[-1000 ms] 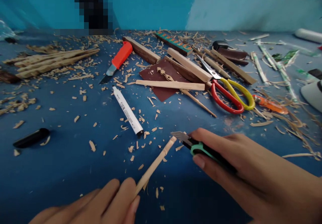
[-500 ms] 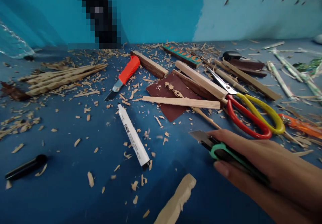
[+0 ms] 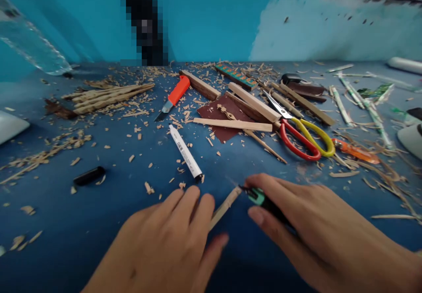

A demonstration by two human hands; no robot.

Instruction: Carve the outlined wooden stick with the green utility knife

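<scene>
My left hand point(image 3: 171, 236) is closed over a pale carved wooden stick point(image 3: 226, 207). The hand hides the near end of the stick, while its far end sticks out past the fingers toward the right. In my right hand point(image 3: 296, 218) is a black and green utility knife point(image 3: 257, 196), gripped between thumb and fingers. Its blade is at the far tip of the stick, though blur hides whether they touch. Just beyond my left hand lies a white marker point(image 3: 185, 151), and its black cap point(image 3: 89, 175) is farther left.
Scissors point(image 3: 300, 138) with red and yellow handles lie beyond my right hand. Farther back are an orange utility knife point(image 3: 174, 95), brown sandpaper point(image 3: 224, 135), a flat wood strip point(image 3: 232, 124) and carved sticks point(image 3: 115, 96). Wood shavings litter the blue table point(image 3: 138, 196).
My left hand has come into view over the wooden stick. My right hand has brought the utility knife nearer and to the stick's tip. The camera view has shifted.
</scene>
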